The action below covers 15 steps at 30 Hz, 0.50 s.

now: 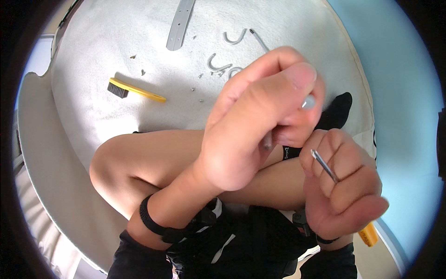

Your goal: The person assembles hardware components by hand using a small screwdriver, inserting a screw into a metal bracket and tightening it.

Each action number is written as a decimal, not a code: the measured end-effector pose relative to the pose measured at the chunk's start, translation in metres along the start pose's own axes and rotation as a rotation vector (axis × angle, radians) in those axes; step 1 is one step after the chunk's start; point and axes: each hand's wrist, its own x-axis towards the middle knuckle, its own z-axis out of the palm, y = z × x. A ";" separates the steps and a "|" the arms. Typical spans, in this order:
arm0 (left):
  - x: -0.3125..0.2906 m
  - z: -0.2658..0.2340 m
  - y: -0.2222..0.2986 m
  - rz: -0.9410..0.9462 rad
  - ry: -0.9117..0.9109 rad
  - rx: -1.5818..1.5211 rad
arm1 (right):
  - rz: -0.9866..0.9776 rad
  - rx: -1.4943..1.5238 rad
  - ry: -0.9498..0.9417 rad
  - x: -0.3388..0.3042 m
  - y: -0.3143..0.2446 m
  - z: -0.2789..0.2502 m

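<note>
My left hand point(260, 111) is raised, its fingers closed around a grey metal hook. Only the hook's rounded end point(308, 102) shows beside the thumb, with another bit of metal under the palm; the rest is hidden. Lower and to the right, my right hand point(344, 181) is wrapped round a screwdriver. Its thin shaft point(325, 166) pokes out between the fingers, tip toward the left hand, and its yellow handle point(369, 235) shows below the palm. Beyond my left hand, curved grey hooks point(234, 37) lie on the pale bedding, along with a dark-tipped metal rod point(259, 40).
A grey metal strip with holes point(180, 25) lies at the far side. Several small screws point(143, 72) are scattered over the bedding point(93, 51). To the left is a yellow brush point(139, 90) with dark bristles. My crossed legs point(153, 153) and a black-socked foot point(339, 111) are close by.
</note>
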 end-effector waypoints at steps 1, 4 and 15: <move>-0.002 0.002 -0.002 0.025 0.004 0.039 | -0.016 0.001 0.011 -0.001 -0.001 0.001; -0.007 0.002 -0.008 0.102 0.007 0.133 | -0.092 -0.006 0.033 0.000 0.000 0.011; -0.013 0.002 -0.009 0.162 -0.056 0.403 | -0.303 -0.059 0.164 -0.004 0.003 0.028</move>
